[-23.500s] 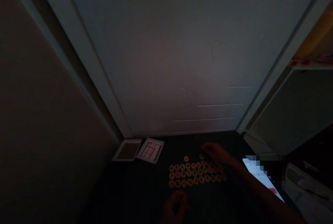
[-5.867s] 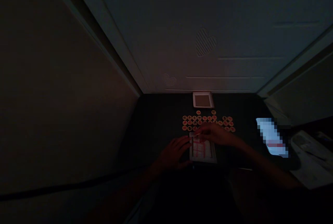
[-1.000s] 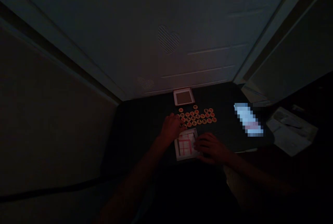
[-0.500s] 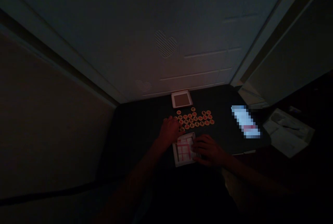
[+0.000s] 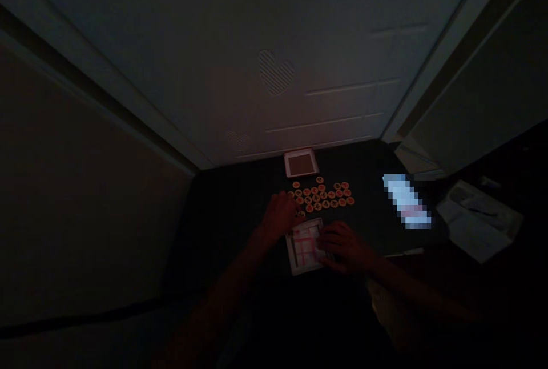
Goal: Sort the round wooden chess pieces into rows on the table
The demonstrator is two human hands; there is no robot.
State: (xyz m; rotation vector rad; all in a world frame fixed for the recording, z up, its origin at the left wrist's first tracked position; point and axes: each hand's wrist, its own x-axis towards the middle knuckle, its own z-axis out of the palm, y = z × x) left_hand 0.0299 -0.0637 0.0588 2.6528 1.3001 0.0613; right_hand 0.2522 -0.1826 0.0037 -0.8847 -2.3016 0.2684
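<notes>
Several round Chinese chess pieces (image 5: pixel 326 204) with red or dark characters lie in loose rows on a dark tabletop. At the left end of the rows is my left hand (image 5: pixel 280 213), its fingers bent down over a piece (image 5: pixel 301 215) at the fingertips and hiding others. Just nearer to me sits a shallow white box (image 5: pixel 293 263) with a white sheet with pink lines (image 5: pixel 303 246) inside. My right hand (image 5: pixel 345 246) grips the box's right side, with curled fingers reaching over the rim. The dim light blurs finger detail.
Behind the pieces, against a panel with embossed hearts, is a second shallow tray (image 5: pixel 301 164). A bright, pixelated phone-like object (image 5: pixel 406 200) lies at the right of the table (image 5: pixel 226 209). Beyond the table's right edge stands a pale open box (image 5: pixel 479 220).
The whole view has shifted slightly, with things a few pixels further right. Both hands keep nearly the same places, the left at the pieces and the right at the box.
</notes>
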